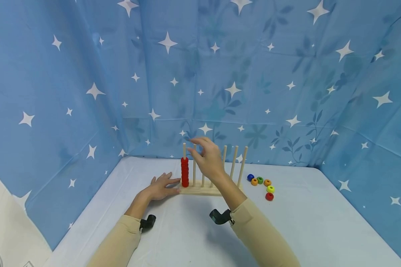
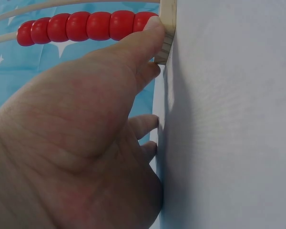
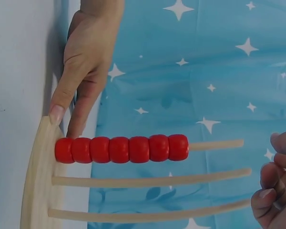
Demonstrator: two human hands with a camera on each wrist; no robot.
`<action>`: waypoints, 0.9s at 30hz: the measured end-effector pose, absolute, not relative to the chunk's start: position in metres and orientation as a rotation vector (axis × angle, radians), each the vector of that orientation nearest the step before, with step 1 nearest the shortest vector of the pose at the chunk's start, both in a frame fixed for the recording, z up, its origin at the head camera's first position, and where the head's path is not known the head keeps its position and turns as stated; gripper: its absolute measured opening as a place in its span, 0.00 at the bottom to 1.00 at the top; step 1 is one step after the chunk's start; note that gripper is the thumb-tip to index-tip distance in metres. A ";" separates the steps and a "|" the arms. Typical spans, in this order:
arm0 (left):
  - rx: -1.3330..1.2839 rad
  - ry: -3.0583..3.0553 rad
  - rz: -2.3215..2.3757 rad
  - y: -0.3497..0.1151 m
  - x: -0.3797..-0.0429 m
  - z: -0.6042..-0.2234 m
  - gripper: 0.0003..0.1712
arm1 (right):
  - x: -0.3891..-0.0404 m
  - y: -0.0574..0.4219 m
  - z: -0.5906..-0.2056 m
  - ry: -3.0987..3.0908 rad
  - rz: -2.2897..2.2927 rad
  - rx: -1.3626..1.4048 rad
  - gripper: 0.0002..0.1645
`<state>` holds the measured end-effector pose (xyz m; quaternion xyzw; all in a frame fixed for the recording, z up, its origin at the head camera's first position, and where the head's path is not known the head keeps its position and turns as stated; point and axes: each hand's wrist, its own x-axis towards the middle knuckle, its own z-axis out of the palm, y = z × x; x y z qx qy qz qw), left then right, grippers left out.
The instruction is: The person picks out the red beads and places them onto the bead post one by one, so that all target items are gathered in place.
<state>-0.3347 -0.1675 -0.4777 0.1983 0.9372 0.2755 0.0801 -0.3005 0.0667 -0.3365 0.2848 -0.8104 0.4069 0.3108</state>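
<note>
A wooden bead rack (image 1: 204, 190) with several upright rods stands on the table. Its leftmost rod carries a stack of red beads (image 1: 185, 172), which also shows in the right wrist view as red beads (image 3: 119, 150), with bare rod above. My left hand (image 1: 160, 186) lies at the rack's left end, fingers spread and fairly straight. Its thumb (image 2: 150, 36) touches the wooden base, and the index finger is partly hidden behind. Raised near the tops of the left rods, my right hand (image 1: 208, 157) holds nothing, its thumb and index finger apart. It hides parts of the middle rods.
Right of the rack lie several loose beads: a blue bead (image 1: 250, 177), a green bead (image 1: 260, 180), orange ones, a yellow bead (image 1: 270, 189) and a red bead (image 1: 269, 196). A blue star-patterned curtain (image 1: 200, 74) encloses the white table (image 1: 307, 222) behind and at the sides.
</note>
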 end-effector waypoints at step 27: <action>0.634 2.818 0.831 -0.167 -0.334 -0.477 0.36 | -0.280 0.118 -0.370 -2.002 1.163 0.636 0.16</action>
